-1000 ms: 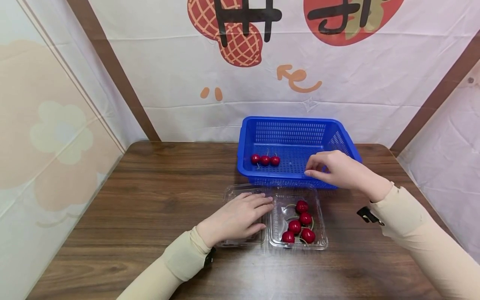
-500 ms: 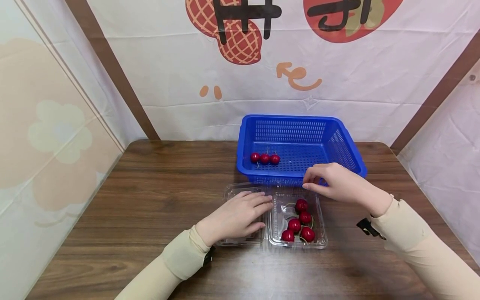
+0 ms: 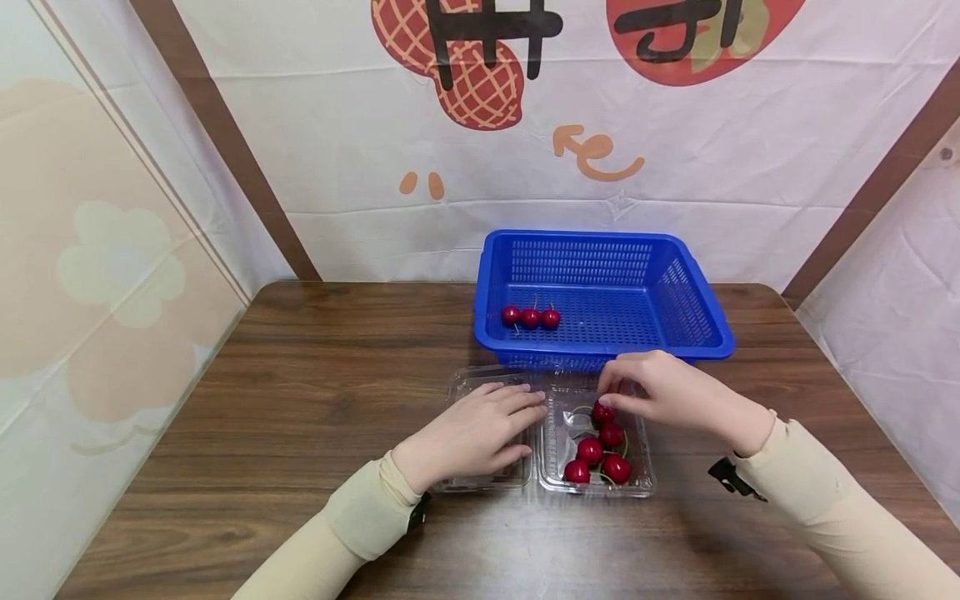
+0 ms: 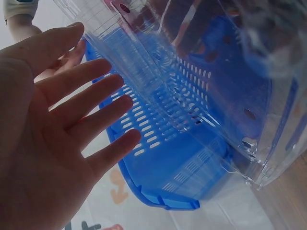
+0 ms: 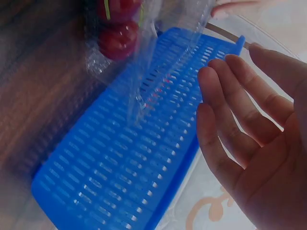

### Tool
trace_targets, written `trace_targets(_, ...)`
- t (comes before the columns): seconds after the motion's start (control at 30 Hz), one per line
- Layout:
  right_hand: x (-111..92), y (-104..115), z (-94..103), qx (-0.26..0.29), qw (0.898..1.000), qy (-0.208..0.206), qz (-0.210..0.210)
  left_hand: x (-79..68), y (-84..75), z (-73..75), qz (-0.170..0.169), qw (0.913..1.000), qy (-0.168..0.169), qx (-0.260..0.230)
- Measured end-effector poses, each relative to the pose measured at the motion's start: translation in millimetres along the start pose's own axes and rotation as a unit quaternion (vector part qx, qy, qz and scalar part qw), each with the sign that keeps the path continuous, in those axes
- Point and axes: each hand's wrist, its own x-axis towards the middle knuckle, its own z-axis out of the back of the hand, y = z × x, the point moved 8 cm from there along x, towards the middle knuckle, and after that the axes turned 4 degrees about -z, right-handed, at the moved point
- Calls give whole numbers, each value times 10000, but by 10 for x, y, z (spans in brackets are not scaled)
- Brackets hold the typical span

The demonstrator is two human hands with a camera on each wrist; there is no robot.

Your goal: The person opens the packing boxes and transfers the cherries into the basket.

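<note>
A clear hinged plastic clamshell box (image 3: 553,425) lies opened flat on the table, with several red stemmed cherries (image 3: 616,469) in its right half. Over the left half, the lid (image 3: 468,381), my left hand (image 3: 471,435) lies palm down with fingers spread; the left wrist view shows its palm side with nothing in it. My right hand (image 3: 663,393) is above the box's far right corner. Its bent fingers and thumb overlap the farthest cherry (image 3: 603,414) in the head view. In the right wrist view, the thumb stands apart from the loosely bent fingers (image 5: 213,139), which hold nothing.
Just behind the clamshell box stands a blue perforated basket (image 3: 581,354). Three cherries (image 3: 530,318) sit in a row at the left of its floor. A brown wooden table (image 3: 337,358) carries everything, and a printed white cloth (image 3: 360,233) hangs behind it.
My right hand has moved from over the basket's front rim toward me, down to the box's farthest cherry. My left hand has stayed over the lid.
</note>
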Motion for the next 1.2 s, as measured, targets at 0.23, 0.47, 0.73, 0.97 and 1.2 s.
trace_targets(0.23,-25,31,-162,156,9991,382,-31,-1,5,-11,19,10000,27,-46)
trace_targets(0.47,-38,92,-261,190,9987,463,132,4,13,-24,39,10000,65,-24)
trace_targets(0.73,-24,197,-365,210,9964,544,623,2,17,-31,48,9999,95,-14)
trace_targets(0.97,-12,225,-469,268,9943,737,727,3,15,-25,36,9999,119,0)
trace_targets(1.2,17,245,-535,296,9926,949,692,9,19,-22,25,9999,112,11)
